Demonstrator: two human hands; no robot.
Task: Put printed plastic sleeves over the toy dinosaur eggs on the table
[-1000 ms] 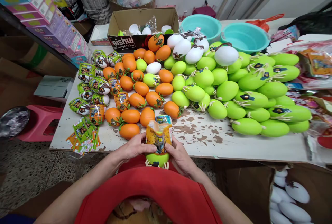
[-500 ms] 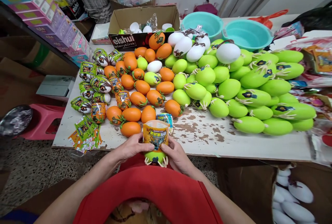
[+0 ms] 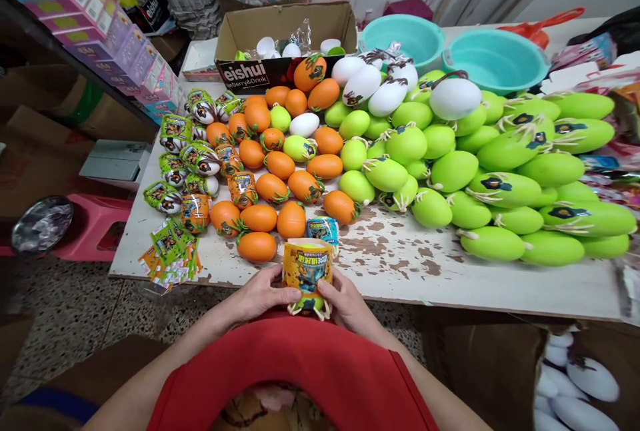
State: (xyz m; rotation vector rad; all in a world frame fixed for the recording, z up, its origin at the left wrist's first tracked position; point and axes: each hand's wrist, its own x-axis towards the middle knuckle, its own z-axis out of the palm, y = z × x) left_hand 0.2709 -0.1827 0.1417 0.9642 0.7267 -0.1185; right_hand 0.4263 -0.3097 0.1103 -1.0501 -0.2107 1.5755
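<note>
Head view | left hand [image 3: 267,294], right hand [image 3: 346,296] | grip: both part-curled, pinching orange wrapper [image 3: 306,267] around green egg [image 3: 313,302] between them

"eishui", printed twice
Cardboard box [image 3: 287,74], upper centre: "eishui", "eberry&Drink" beneath; dark box [image 3: 151,12], upper left: "eishui".

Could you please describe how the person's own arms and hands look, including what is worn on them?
The left hand and right hand are bare, without gloves. No watch or bracelet shows, and no sleeve covers the forearms. A plain red garment covers the body.
</note>
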